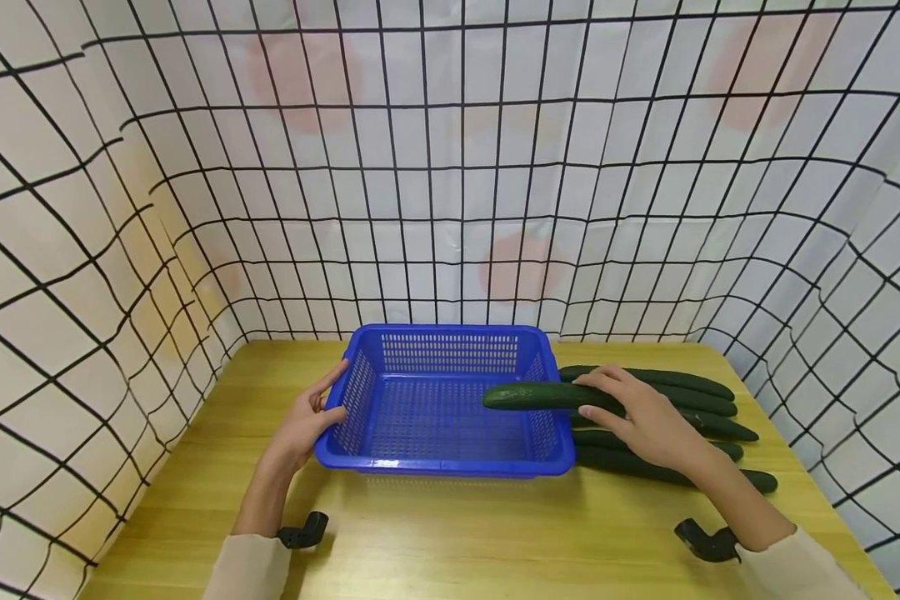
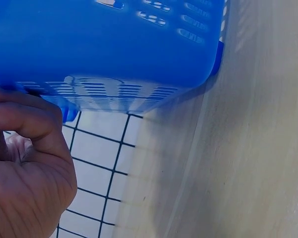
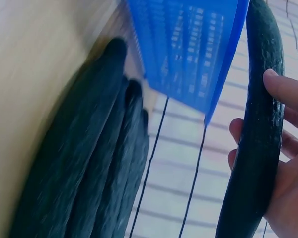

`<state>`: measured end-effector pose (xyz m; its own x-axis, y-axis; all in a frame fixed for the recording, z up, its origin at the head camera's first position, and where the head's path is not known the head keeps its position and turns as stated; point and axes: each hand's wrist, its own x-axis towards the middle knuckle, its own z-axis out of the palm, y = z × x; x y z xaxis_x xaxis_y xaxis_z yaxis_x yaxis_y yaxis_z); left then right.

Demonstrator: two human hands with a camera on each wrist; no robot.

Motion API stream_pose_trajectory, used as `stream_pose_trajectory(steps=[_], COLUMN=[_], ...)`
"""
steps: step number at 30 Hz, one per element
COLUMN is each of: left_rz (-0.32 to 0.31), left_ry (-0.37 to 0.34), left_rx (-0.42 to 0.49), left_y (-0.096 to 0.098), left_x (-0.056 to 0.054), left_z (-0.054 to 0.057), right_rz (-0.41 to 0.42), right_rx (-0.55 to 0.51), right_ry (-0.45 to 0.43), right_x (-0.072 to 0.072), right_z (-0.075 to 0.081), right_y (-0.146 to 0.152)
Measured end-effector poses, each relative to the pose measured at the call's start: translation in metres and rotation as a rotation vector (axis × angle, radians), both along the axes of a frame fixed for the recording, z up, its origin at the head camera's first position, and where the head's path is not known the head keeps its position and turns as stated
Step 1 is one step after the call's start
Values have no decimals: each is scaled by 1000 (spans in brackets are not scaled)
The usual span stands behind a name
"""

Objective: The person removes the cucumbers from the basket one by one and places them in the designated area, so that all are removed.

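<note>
A blue plastic basket (image 1: 450, 467) with slotted walls stands on the table. My left hand (image 1: 303, 421) grips its left rim, thumb over the edge; in the left wrist view the curled fingers (image 2: 35, 116) meet the basket's side (image 2: 104, 44). My right hand (image 1: 648, 421) holds a dark green cucumber (image 1: 528, 396) above the basket's right rim, its far end over the inside. In the right wrist view, thumb and fingers wrap this cucumber (image 3: 258, 129). Several more cucumbers (image 1: 708, 425) lie side by side to the right of the basket, partly hidden under my right hand and forearm.
The wooden table (image 1: 435, 542) carries everything. White sheeting behind a black wire grid (image 1: 461, 167) encloses its back and both sides. A black wrist camera mount (image 1: 303, 531) is on my left wrist, another mount (image 1: 705, 542) on my right.
</note>
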<state>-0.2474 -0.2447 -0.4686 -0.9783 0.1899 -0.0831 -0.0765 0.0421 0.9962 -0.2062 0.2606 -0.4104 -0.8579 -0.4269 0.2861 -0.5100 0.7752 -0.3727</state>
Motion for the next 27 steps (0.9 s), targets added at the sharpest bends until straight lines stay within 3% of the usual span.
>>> stream_pose_trajectory(steps=[15,22,27], left_rz=[-30,-30,-32], left_ry=[7,9,3], left_rx=[13,6,-2], left_y=[-5,-5,-6], left_x=[2,3,3], left_z=[0,1,2], right_rz=[-98,-150,-149], right_rx=[-4,12,40], right_ry=[26,9,2], right_x=[36,52,61], right_z=[-4,-24,-42], right_y=[86,117,122])
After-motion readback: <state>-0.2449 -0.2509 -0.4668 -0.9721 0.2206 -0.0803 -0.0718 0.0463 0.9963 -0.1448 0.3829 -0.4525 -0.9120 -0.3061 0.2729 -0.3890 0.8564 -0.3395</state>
